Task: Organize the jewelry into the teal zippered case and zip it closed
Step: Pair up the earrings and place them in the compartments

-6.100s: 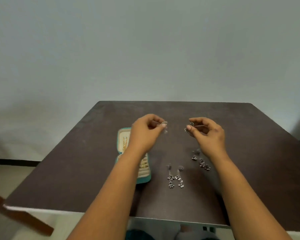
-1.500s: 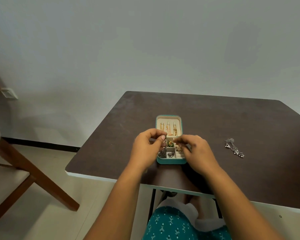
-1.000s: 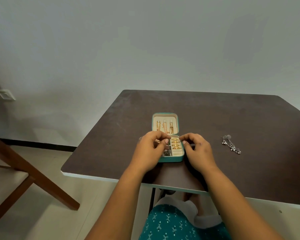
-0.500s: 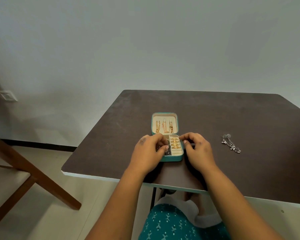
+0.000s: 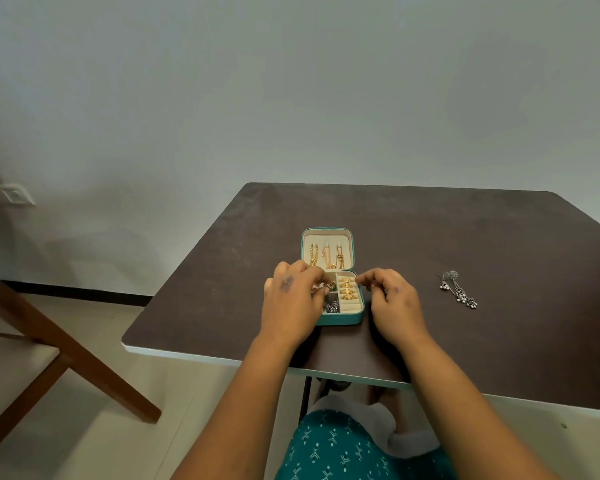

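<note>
Left hand (image 5: pixel 293 301) curled over teal case's (image 5: pixel 340 319) left compartments, grip contents hidden. Right hand (image 5: pixel 392 303), curled, steadies right edge. Seat piece low; silver earrings (image 5: pixel 458 294) remain right.

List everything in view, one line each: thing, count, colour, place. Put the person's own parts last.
table: one, dark brown with a pale edge, centre and right.
teal case: one, teal outside and cream inside, lying open on the table near its front edge.
gold chains: about three, gold, in the case lid.
gold rings: about four, gold, in the right-hand slots of the case base.
silver jewelry: a small heap, silver, in the left compartment of the base.
silver earrings: count unclear, silver, loose on the table right of the case.
chair: one, brown wood, on the floor at left.
wall socket: one, white, on the wall at left.
left hand: over the case's left side, its fingers pinching a small piece.
right hand: at the case's right edge, its fingers curled.
</note>
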